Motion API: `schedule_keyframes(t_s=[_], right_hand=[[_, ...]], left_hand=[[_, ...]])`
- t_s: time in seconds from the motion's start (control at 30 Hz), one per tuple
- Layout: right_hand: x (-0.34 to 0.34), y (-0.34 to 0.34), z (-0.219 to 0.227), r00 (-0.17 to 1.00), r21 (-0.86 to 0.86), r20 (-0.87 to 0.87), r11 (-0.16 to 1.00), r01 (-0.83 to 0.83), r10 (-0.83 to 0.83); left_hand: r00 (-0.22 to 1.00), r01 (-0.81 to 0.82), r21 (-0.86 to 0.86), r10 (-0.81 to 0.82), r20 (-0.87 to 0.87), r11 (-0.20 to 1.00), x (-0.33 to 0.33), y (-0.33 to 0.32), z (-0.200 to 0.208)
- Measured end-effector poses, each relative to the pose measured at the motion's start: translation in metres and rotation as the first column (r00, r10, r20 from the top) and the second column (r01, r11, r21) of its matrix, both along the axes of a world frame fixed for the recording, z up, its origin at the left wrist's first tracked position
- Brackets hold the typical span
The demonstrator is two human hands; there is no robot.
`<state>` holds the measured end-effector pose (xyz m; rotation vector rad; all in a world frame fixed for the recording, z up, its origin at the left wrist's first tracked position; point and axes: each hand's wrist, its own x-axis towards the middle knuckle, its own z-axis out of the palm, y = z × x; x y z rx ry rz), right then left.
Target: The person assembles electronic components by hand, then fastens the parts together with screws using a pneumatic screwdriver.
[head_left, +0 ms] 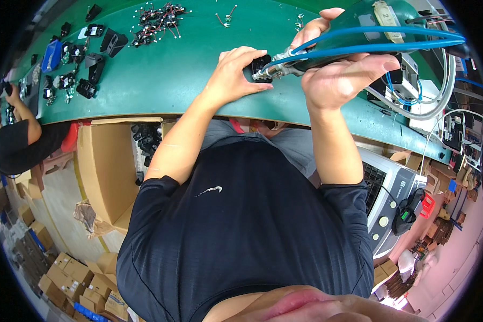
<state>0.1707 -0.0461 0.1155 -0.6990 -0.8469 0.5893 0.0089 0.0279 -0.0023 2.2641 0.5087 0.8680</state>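
My left hand [229, 76] rests at the green table's near edge, thumb and fingers closed around a small black plastic housing [258, 63]. Against that housing presses the metal nose of a dark-green power screwdriver [351, 19], which lies slanted with blue hoses running along it. My right hand [331, 81] grips the screwdriver's body from below and behind; its fingers show on the far side, and the thumb points right. The nose and my fingers hide part of the housing.
Black housings [95, 67] and a blue piece [51, 56] lie at the left. A heap of small wired parts [158, 22] sits at the back. Hoses [443, 94] and boxy equipment [405, 75] crowd the right. A co-worker's arm [24, 110] shows far left; a cardboard box [106, 166] stands below.
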Motion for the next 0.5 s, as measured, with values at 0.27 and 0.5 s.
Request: schedule_keyframes(t_s=[0.27,0.5], right_hand=[[-0.039,0.004,0.068,0.963,-0.206,-0.219,0.972,0.112,-0.157],[-0.023,0.000,0.093,0.983,0.032,0.175,0.998,0.056,-0.061]], left_hand=[[1.000,0.012,0.013,-0.012,-0.024,1.000,-0.001,0.003,-0.002],[1.000,0.011,0.022,-0.011,0.001,1.000,-0.002,0.000,0.001]])
